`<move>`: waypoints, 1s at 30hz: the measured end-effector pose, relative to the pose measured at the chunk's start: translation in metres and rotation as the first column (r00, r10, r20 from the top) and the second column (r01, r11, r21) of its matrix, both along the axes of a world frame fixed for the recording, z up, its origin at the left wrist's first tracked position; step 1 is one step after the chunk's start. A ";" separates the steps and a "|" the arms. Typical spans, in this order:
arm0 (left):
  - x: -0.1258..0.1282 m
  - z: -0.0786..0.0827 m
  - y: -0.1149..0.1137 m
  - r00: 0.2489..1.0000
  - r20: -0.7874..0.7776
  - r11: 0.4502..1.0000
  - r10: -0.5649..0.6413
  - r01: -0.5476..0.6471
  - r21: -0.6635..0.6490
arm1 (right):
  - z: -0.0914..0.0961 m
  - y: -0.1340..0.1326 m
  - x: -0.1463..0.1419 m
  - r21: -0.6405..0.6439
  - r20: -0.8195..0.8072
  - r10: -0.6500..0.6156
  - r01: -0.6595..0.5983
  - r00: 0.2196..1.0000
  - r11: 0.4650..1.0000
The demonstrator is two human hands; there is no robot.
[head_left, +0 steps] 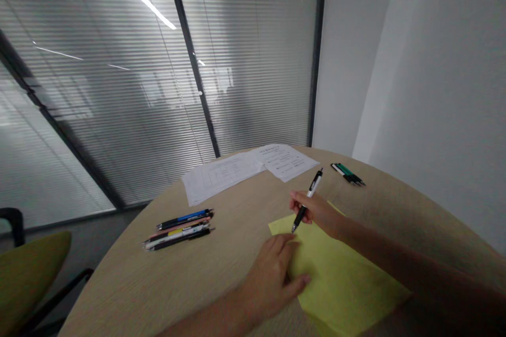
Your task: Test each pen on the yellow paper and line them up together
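Note:
A sheet of yellow paper (340, 279) lies on the table in front of me. My left hand (274, 271) rests flat on its left edge, thumb spread away from the fingers. Over the upper part of the sheet, my right hand (316, 210) grips a black and white pen (315, 183). The pen slants, its tip pointing down toward the paper just beyond my left fingertips. Whether the tip touches the sheet I cannot tell.
Several pens (182, 229) lie side by side on the left of the round wooden table (233, 216). Printed white sheets (225, 174) overlap at the far edge. Several green, black and white pens (348, 174) lie at the far right. A green chair (35, 263) stands at left.

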State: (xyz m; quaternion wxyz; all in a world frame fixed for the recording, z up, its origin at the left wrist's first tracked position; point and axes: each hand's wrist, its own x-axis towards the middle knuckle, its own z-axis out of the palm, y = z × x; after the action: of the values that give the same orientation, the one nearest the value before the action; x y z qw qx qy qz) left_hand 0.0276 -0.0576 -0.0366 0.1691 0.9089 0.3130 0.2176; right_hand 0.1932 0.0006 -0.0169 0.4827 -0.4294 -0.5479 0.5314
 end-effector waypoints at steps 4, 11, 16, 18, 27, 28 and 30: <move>-0.001 0.006 0.004 0.972 0.123 0.972 0.201 -0.182 -0.145 | 0.007 -0.011 -0.007 0.043 0.037 0.043 -0.044 0.998 0.998; 0.001 0.003 0.008 0.950 0.279 0.930 0.143 -0.033 -0.365 | 0.010 -0.022 -0.021 -0.002 0.036 0.065 -0.065 0.997 0.998; 0.002 -0.001 0.011 0.922 0.313 0.887 0.228 -0.064 -0.457 | 0.019 -0.018 -0.024 -0.143 -0.481 0.056 -0.141 0.875 0.980; 0.002 -0.002 0.012 0.923 0.303 0.891 0.236 -0.081 -0.447 | 0.024 -0.017 -0.021 -0.207 -0.629 0.073 -0.258 0.774 0.944; -0.019 0.006 0.041 0.974 0.119 0.981 0.194 -0.195 -0.008 | 0.031 -0.001 0.018 -0.066 -0.790 0.252 -0.485 0.559 0.872; -0.025 0.005 0.049 0.973 0.066 0.971 0.222 -0.227 0.070 | 0.031 0.001 0.022 -0.054 -0.789 0.257 -0.479 0.558 0.876; -0.036 0.001 0.065 0.953 -0.036 0.938 0.300 -0.288 0.194 | 0.033 0.006 0.030 -0.024 -0.787 0.269 -0.462 0.555 0.887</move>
State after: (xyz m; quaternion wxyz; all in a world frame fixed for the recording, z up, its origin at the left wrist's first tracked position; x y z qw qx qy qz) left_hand -0.0087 0.0070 -0.0358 0.0387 0.8703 0.4288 0.2390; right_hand 0.2236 0.0064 0.0160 0.4935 -0.0916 -0.3039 0.8098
